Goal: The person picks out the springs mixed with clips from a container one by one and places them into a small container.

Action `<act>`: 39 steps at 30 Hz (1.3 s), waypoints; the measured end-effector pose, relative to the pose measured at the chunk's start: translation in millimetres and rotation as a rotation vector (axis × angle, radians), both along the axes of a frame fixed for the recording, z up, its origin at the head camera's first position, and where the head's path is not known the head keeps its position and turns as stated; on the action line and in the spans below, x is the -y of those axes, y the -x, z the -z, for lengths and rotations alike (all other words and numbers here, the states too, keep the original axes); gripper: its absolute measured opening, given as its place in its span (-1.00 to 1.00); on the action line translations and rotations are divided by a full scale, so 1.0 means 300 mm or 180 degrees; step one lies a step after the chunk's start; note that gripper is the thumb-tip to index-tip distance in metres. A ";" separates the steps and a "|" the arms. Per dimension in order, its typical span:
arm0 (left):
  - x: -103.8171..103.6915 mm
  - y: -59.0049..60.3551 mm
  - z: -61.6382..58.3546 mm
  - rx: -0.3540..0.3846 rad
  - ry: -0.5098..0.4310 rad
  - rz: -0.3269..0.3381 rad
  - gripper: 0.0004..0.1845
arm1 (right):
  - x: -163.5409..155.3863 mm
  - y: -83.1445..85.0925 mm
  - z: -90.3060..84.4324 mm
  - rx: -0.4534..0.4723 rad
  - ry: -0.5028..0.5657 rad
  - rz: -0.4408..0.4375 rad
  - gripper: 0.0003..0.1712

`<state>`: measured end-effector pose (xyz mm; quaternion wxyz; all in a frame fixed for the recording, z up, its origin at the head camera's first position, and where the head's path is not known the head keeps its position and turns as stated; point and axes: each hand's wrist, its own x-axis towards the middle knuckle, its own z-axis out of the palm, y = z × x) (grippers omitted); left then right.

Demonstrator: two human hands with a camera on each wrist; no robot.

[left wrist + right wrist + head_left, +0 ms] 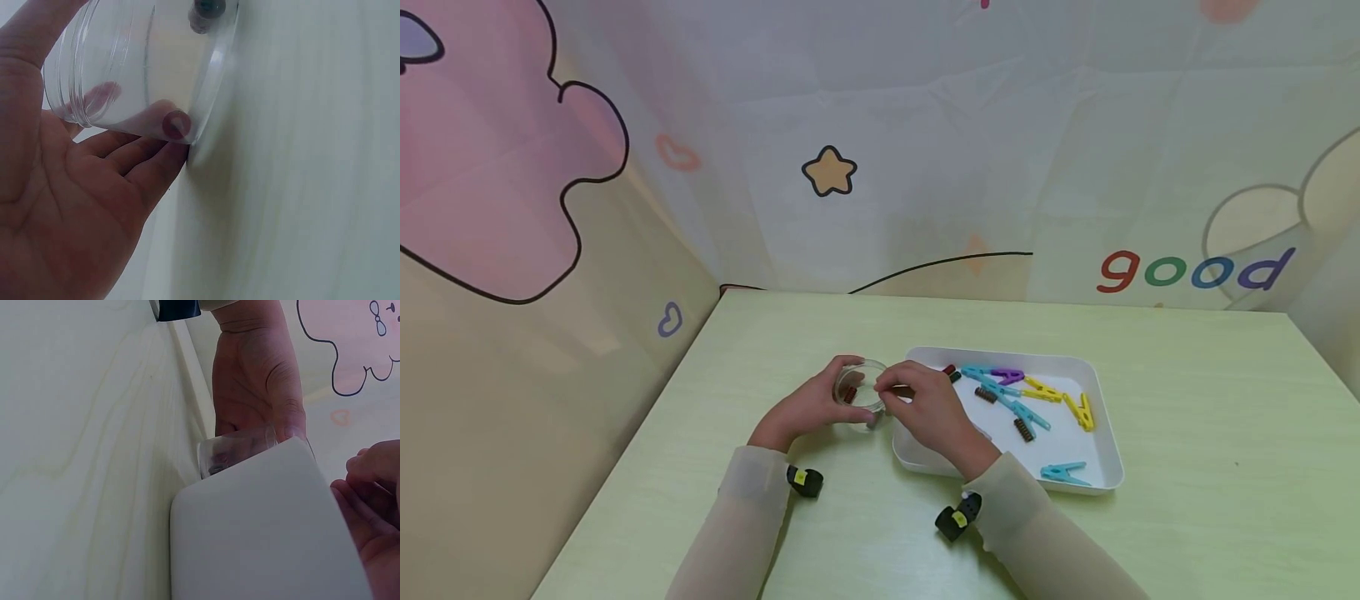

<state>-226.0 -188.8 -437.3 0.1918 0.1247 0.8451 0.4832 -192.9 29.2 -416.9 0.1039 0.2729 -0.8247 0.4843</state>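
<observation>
From the head view, my left hand (808,406) wraps around a small clear jar (859,387) on the tabletop (1187,392), just left of the white tray (1105,467). My right hand (928,408) hovers at the jar's mouth with fingertips pinched together — whether they hold a piece I cannot tell. One reddish-dark piece (850,394) already lies inside the jar. I judge the sorting barely begun: a red-and-black piece (951,372), two dark toothed bits (986,394) and several coloured clothespins (1045,390) still lie in the tray, their long axes mostly slanting toward its near right corner.

At the left wrist, the jar (144,62) fills the upper part of the picture, its base resting on the tabletop (312,187) and its axis upright, mouth to the ceiling. My fingers (137,159) curl against its wall, and a reddish round spot (177,124) shows through the plastic.

At the right wrist, the tray's rounded corner (262,525) blocks most of the sight. Beyond it the jar (240,450) stands touching or just beside the tray, my left hand (256,381) closed around it; my own right fingers (372,487) are curled at the frame's edge — nothing visible in them.
</observation>
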 end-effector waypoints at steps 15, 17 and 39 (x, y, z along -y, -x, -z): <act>-0.004 -0.003 -0.006 0.0013 0.0032 -0.0009 -0.06 | -0.005 -0.007 -0.017 0.0062 -0.0116 0.0029 -0.91; -0.005 -0.003 -0.007 0.0013 0.0034 -0.0009 -0.06 | -0.006 -0.008 -0.020 0.0052 -0.0104 0.0026 -0.91; -0.003 -0.004 -0.007 -0.0019 0.0026 0.0005 -0.06 | -0.026 -0.011 -0.051 0.0020 -0.0070 0.0013 -0.90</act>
